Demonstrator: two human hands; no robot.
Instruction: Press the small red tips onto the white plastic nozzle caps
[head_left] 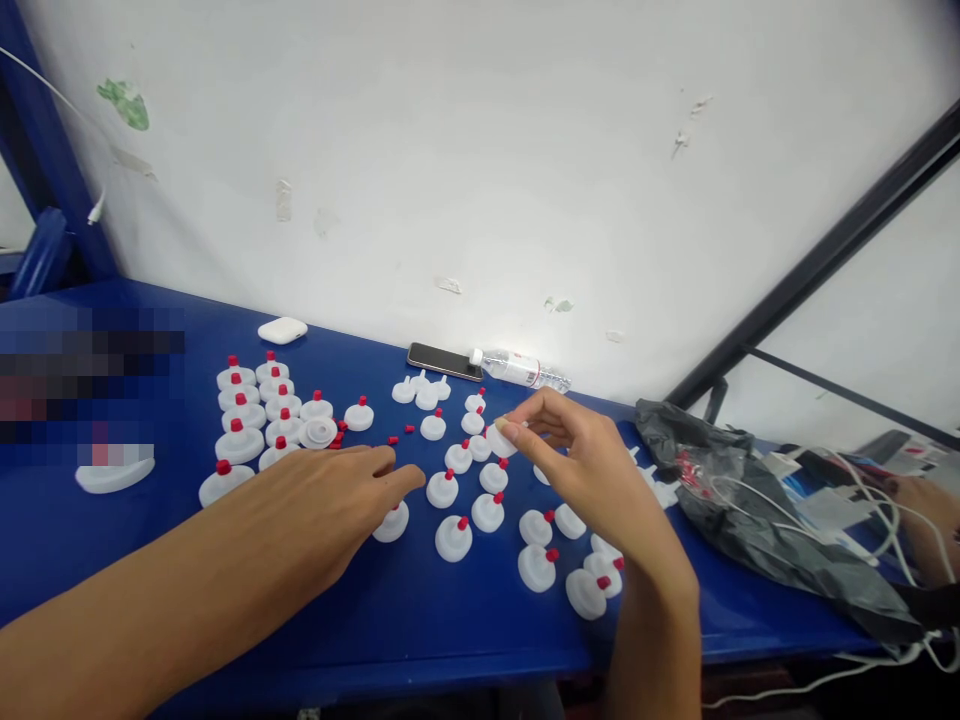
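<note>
Many small white round caps with red tips [454, 538] lie spread over a blue table [150, 560]. My left hand [337, 500] lies low over the table, fingers reaching toward a white cap [392, 523] beside several loose red tips [393, 440]. My right hand [585, 465] is raised, its fingers pinched on one white cap [501, 440] above the middle group. A neat cluster of capped pieces [247, 410] sits at the left.
A white earbud case [283, 330], a dark phone [444, 361] and a lying water bottle [519, 369] rest along the wall. A black plastic bag [757, 510] with white cables is at the right, where another person's hand [926, 520] shows.
</note>
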